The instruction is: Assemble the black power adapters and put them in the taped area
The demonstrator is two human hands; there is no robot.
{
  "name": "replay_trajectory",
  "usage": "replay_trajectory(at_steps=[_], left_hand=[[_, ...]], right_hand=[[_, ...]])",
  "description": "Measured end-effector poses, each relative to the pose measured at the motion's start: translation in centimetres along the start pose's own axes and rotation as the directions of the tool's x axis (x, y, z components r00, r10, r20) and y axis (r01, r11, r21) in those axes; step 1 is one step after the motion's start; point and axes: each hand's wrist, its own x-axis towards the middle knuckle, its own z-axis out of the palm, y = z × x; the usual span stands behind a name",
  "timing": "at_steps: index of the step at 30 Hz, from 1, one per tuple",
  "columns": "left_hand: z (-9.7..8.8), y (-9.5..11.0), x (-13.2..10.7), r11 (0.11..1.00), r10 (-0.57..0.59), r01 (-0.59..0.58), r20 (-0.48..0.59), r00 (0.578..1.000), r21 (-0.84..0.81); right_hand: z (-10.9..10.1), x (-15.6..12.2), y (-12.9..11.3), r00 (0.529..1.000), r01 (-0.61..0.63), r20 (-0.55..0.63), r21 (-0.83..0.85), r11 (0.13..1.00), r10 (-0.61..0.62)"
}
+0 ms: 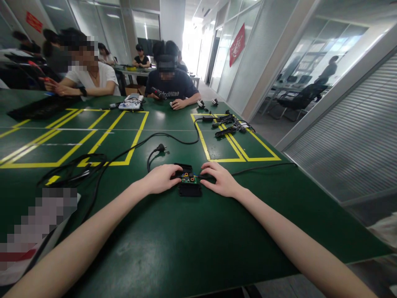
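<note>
On the worktop, the green circuit board lay exposed between the near casing half and the far casing half; these were already open and not joined. The left hand and right hand were apart, curled at the board's left and right ends; whether either gripped anything could not be told.

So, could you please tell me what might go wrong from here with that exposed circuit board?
The circuit board is uncovered next to a black casing piece, so the left hand or right hand, both close at its ends, could knock a component. Also, the black cable runs from near the right hand to the edge of the table; a snag there might tug and strain the connections.
</note>
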Motion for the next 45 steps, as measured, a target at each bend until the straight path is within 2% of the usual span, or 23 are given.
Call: replay_trajectory(at_steps=[5,14,22,28,34,40,43,45], left_hand=[[-0.8,0.1,-0.2,0.998,-0.056,0.056,-0.018,0.998,0.031],[-0.3,0.4,-0.3,0.996,-0.051,0.048,0.035,0.998,0.070],[-0.2,0.1,-0.3,0.999,0.020,-0.021,0.042,0.999,0.031],[0.0,-0.3,0.0,0.999,-0.037,0.036,0.027,0.999,0.031],[-0.1,-0.1,-0.2,0.995,-0.061,0.059,0.016,0.998,0.077],[-0.4,-0.4,-0.2,1.000,-0.025,0.024,-0.026,0.999,-0.019],[-1.0,-0.6,-0.1,0.989,-0.002,-0.002,-0.025,1.000,-0.151],[-1.5,-0.6,-0.1,0.959,0.012,-0.004,0.026,1.000,-0.284]], right_hand=[[0.0,-0.1,-0.4,0.999,0.018,0.039,0.079,0.997,-0.021],[0.8,-0.1,-1.1,0.999,-0.027,0.047,0.012,1.000,0.027],[0.6,0.1,-1.1,0.996,0.002,0.084,-0.042,0.999,0.001],[0.9,0.0,-0.7,0.999,0.021,0.044,-0.022,1.000,-0.020],[1.1,0.1,-0.5,1.000,-0.010,-0.016,-0.049,0.999,0.009],[1.0,0.0,-0.6,0.997,-0.036,-0.073,-0.069,0.997,0.031],[0.9,0.0,-0.9,0.993,-0.061,-0.100,-0.030,0.998,0.058],[0.7,0.0,-1.1,0.992,-0.049,-0.116,0.003,0.999,0.049]])
